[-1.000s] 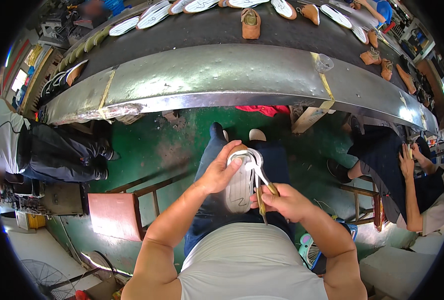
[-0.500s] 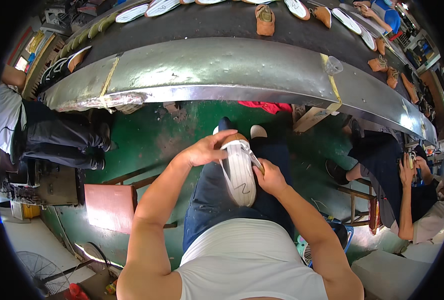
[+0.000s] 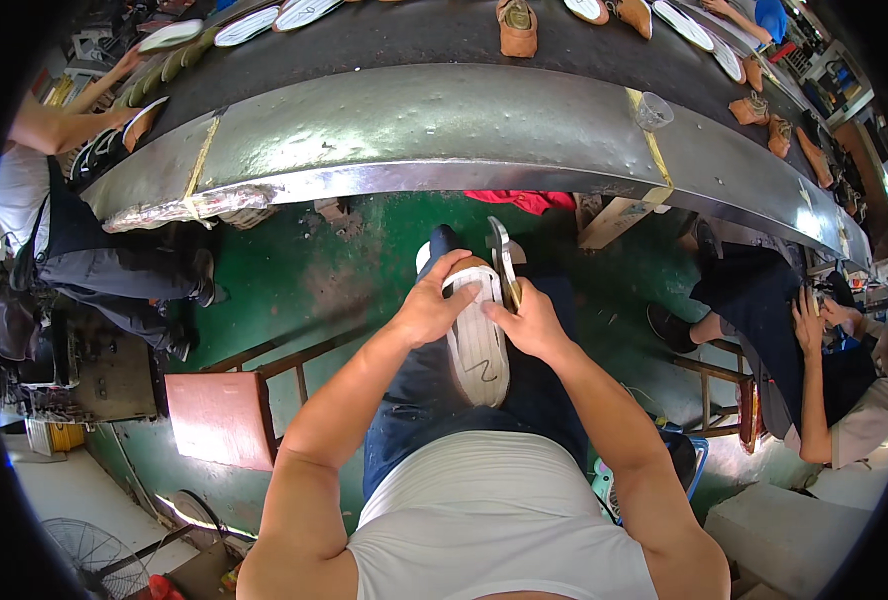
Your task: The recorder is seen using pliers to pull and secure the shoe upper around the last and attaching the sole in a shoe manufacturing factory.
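Observation:
A shoe with a white ribbed sole (image 3: pixel 480 345) lies sole-up on my lap, toe pointing away from me. My left hand (image 3: pixel 432 305) grips its toe end from the left, fingers curled over the tan upper. My right hand (image 3: pixel 530 320) holds the right edge of the sole and a pair of metal pliers (image 3: pixel 502 256), whose handles stick out beyond the toe. My legs in blue jeans are under the shoe.
A long curved metal conveyor (image 3: pixel 444 130) with a dark belt carries tan shoes (image 3: pixel 517 27) and white soles (image 3: pixel 303 12). A seated person (image 3: pixel 84 250) works at left, another person (image 3: pixel 814 370) at right. A red stool (image 3: pixel 222 418) stands at my left on the green floor.
The shoe has been lowered onto my lap and lies flatter. My left hand shifted to the toe, and the pliers now point away past the toe.

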{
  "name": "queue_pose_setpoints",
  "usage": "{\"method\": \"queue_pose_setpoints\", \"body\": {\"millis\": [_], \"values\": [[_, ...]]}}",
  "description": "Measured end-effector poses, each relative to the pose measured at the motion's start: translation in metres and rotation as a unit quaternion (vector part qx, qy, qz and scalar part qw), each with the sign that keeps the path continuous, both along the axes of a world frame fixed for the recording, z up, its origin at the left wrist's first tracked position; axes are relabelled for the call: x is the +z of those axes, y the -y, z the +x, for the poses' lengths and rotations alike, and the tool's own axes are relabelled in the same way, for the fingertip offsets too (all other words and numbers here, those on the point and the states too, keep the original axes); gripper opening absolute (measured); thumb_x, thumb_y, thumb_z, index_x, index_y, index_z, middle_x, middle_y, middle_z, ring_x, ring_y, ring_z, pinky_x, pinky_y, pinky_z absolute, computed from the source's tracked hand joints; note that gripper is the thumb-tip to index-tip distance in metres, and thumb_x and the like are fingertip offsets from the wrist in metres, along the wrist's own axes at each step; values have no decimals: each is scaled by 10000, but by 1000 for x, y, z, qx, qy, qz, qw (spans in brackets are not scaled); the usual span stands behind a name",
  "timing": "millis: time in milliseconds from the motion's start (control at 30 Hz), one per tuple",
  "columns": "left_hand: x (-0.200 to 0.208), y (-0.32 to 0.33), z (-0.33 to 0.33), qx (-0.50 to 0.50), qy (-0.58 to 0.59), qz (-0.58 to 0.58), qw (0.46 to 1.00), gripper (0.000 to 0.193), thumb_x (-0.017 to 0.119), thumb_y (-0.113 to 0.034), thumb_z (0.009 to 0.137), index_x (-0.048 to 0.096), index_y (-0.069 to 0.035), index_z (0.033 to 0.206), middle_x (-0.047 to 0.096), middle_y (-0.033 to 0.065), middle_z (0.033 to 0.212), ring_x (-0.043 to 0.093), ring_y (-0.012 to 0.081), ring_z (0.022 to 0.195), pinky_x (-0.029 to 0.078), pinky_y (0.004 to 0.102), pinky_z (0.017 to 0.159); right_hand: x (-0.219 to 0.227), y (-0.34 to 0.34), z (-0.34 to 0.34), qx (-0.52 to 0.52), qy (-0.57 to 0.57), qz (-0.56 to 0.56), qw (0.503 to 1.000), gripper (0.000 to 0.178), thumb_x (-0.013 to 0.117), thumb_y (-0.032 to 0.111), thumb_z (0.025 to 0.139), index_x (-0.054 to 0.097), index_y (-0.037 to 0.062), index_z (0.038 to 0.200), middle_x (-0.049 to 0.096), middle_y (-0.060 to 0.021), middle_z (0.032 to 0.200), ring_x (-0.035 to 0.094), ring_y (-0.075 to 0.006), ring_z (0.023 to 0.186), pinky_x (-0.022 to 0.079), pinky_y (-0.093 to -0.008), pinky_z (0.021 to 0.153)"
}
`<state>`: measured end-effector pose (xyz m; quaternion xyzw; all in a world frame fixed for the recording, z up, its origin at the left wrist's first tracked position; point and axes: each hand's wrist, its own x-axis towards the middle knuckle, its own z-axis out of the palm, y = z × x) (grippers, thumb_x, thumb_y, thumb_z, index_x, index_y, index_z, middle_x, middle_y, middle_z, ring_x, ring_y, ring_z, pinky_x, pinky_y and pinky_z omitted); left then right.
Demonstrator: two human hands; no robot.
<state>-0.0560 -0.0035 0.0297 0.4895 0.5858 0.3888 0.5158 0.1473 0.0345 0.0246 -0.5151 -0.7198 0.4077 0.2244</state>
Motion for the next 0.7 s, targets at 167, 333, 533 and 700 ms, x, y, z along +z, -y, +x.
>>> {"method": "queue_pose_setpoints", "body": {"millis": [167, 333, 533, 700], "values": [[-2, 4, 2, 8, 59, -3, 998, 546, 677, -202, 961, 452, -120, 1452, 640, 86, 1238, 587, 178, 1138, 460, 310, 999, -16, 5, 22, 25, -46, -84, 995, 367, 693, 194, 824, 571, -30, 1089, 669, -228, 861, 687, -388, 821, 522, -435, 746], [4, 11, 6, 10, 96, -6, 995, 533, 672, -155, 966, 460, -101, 1452, 614, 73, 1264, 561, 157, 1163, 447, 302, 1017, -26, 47, 38, 62, -33, -106, 992, 462, 708, 152, 775, 541, -44, 1158, 677, -243, 968, 685, -415, 907, 533, -449, 815], [48, 34, 10, -1, 36, 192, 981, 694, 740, -23, 858, 427, -89, 1474, 506, 131, 1418, 498, 242, 1315, 432, 335, 1065, 42, 64, 98, 47, -3, -107, 993, 462, 722, 259, 876, 555, -22, 1201, 680, -189, 1013, 687, -295, 924, 529, -369, 799], [68, 50, 28, -44, -119, 349, 929, 1007, 785, 4, 739, 180, 34, 1544, 412, 265, 1473, 444, 440, 1357, 397, 447, 1117, 37, 94, 107, 27, -138, -203, 969, 505, 521, 452, 1006, 584, 7, 1234, 680, -101, 1110, 662, -230, 1007, 533, -374, 808]]}}
